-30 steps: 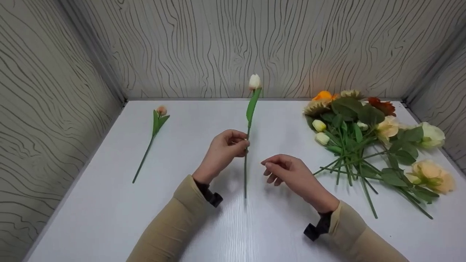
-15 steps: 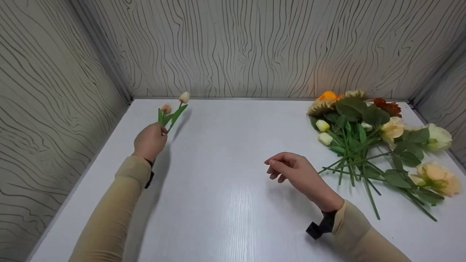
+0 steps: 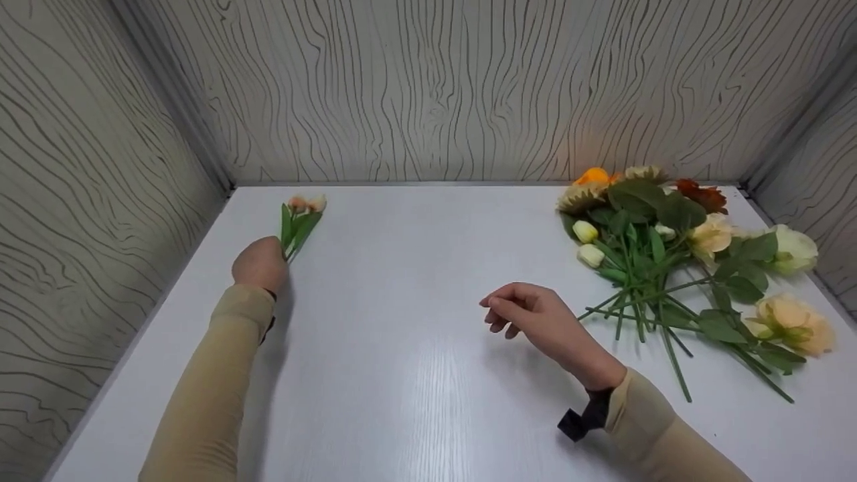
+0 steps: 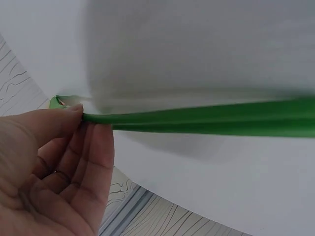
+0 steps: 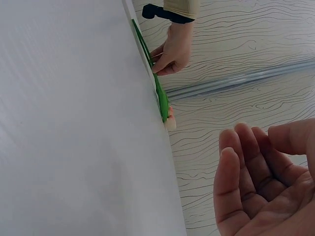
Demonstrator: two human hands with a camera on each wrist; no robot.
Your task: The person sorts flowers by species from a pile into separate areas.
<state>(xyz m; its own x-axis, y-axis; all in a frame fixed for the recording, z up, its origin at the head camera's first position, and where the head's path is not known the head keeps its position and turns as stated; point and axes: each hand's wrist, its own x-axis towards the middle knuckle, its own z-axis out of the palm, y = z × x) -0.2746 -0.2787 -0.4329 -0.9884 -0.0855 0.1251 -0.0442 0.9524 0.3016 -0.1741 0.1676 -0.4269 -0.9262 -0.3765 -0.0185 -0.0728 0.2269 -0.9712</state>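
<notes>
At the left of the table my left hand [image 3: 260, 263] pinches the green stem of a white tulip [image 3: 318, 203]. Its bloom lies right beside that of a peach tulip [image 3: 296, 201], and their leaves overlap. In the left wrist view, thumb and fingertips close on the green stem [image 4: 197, 120], low over the white surface. My arm hides most of both stems in the head view. My right hand [image 3: 535, 318] hovers near the middle right, fingers loosely curled with nothing in them; the right wrist view shows its bare palm [image 5: 275, 206].
A heap of artificial flowers [image 3: 643, 254] covers the right side of the white table [image 3: 402, 375], with crossing stems pointing toward the front. Wood-grain patterned panels [image 3: 428, 87] stand behind and at both sides.
My left hand has carried the white tulip from the middle to the left and lowered it beside the peach tulip. My right hand has hardly moved.
</notes>
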